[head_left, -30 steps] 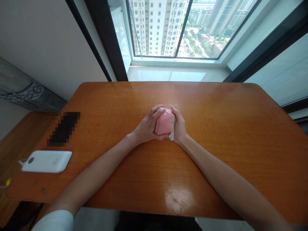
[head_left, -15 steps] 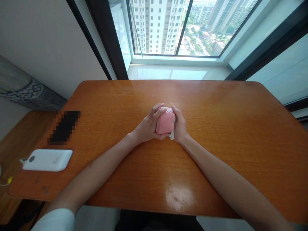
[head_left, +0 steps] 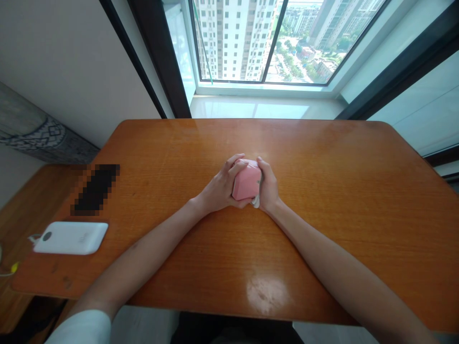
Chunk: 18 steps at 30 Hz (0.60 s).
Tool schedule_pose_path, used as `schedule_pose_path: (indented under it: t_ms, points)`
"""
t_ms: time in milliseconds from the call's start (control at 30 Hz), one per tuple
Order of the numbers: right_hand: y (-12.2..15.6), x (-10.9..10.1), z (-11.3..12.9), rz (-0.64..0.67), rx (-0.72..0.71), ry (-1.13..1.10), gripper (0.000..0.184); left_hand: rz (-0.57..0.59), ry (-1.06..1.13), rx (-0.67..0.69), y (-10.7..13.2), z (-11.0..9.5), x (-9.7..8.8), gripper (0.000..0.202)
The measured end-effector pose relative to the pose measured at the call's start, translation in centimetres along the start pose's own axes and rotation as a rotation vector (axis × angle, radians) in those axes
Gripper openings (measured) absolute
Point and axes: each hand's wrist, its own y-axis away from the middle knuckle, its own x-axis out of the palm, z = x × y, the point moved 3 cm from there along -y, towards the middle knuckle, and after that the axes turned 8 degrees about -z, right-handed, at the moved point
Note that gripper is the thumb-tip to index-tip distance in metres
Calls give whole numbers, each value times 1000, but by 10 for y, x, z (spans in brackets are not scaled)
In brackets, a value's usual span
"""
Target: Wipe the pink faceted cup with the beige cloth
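Between my hands, over the middle of the wooden table, is a small pink boxy object [head_left: 246, 183] with flat, angled sides. Its exact kind cannot be made out. My left hand [head_left: 223, 189] is closed around its left side, fingers over the top and thumb along the near edge. From the right, my right hand [head_left: 268, 187] wraps against the same object. A small white piece [head_left: 256, 201] sticks out at its lower right, next to the right palm. The fingers hide much of both sides.
On the table [head_left: 340, 205], a white rounded device [head_left: 71, 238] with a cable lies at the left edge. Behind it is a dark pixelated patch [head_left: 95, 190]. A window [head_left: 265, 43] rises beyond the far edge, and a patterned grey curtain [head_left: 46, 134] hangs at the left.
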Motion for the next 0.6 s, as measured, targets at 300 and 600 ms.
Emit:
schedule_pose_path:
  t_ms: [300,600]
  points:
    - [12,0,-3,43,-189,153,69,2,155,-31,3,1,0,115]
    - [28,-10,-6,50,-383,471,73,103,408,-462,-2,-11,-15,80]
